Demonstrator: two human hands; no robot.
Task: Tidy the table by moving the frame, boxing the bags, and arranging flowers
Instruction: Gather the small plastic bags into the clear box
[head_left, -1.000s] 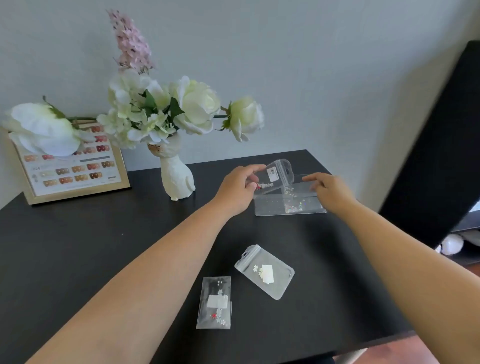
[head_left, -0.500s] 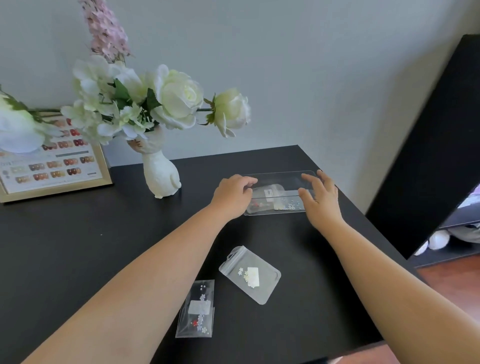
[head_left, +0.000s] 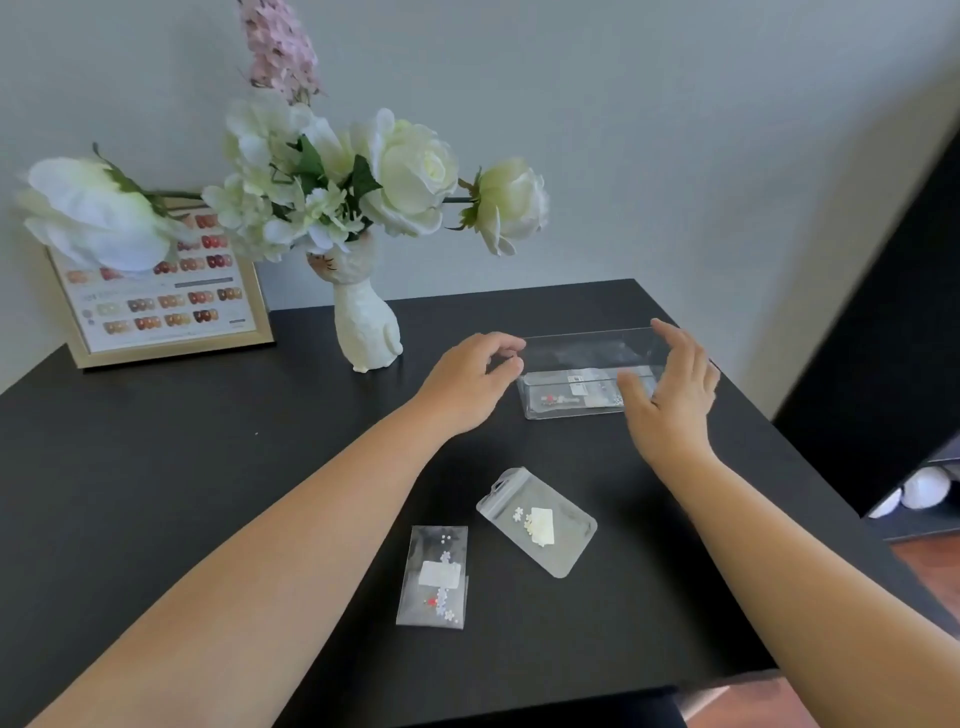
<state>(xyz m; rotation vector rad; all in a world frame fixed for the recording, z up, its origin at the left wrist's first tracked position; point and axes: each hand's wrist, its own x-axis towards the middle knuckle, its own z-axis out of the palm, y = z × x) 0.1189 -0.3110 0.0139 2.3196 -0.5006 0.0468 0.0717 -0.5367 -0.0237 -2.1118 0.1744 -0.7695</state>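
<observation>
A clear plastic box (head_left: 571, 410) sits on the black table (head_left: 156, 467) at the right, with a small bag (head_left: 576, 391) lying flat inside it. My left hand (head_left: 467, 384) hovers at the box's left end, fingers curled and holding nothing. My right hand (head_left: 670, 395) is spread open over the box's right end. Two more clear bags lie nearer me: a frosted one (head_left: 537, 522) and a narrow one with tiny flowers (head_left: 435, 577). White flowers (head_left: 405, 171) stand in a white cat-shaped vase (head_left: 363, 327). A gold picture frame (head_left: 161, 306) leans against the wall at the back left.
A tall black panel (head_left: 883, 332) stands just right of the table. The table's front edge (head_left: 519, 706) is close to me, with wood floor beyond its right corner. One large white bloom (head_left: 93, 213) droops far left over the frame.
The bag that my left hand held above the box now lies inside it. Both hands have let go and lifted slightly off the box.
</observation>
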